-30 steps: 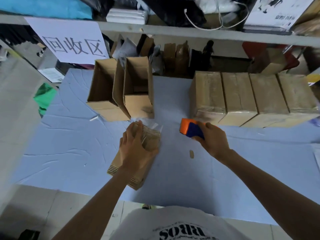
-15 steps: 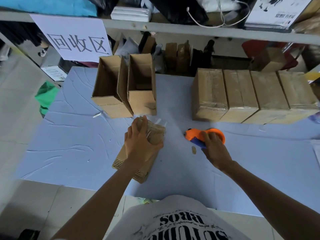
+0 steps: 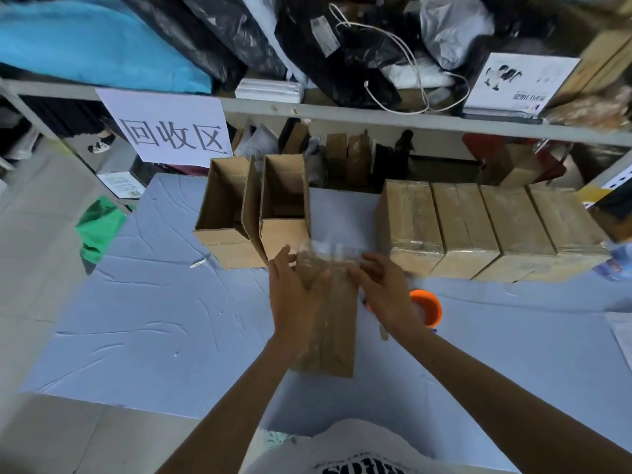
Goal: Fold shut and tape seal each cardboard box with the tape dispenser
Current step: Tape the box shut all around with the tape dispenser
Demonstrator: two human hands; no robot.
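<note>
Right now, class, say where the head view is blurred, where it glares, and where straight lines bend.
Head view: blur smears the left hand, right hand and tape at the box's end; glare sheens the taped boxes; the wide lens bows the shelf; the sign is sharp.

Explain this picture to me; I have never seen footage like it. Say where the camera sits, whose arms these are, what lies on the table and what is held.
There is no machine here: a person wears a camera on the head, so this one view looks forward and down at their own arms. The left hand and right hand both rest with fairly straight fingers on a cardboard box lying on the blue table cover; clear tape at its far end is blurred. Nothing looks gripped. The orange tape dispenser lies beside the right hand, partly hidden. Behind stand two open boxes and a row of four taped boxes.
</note>
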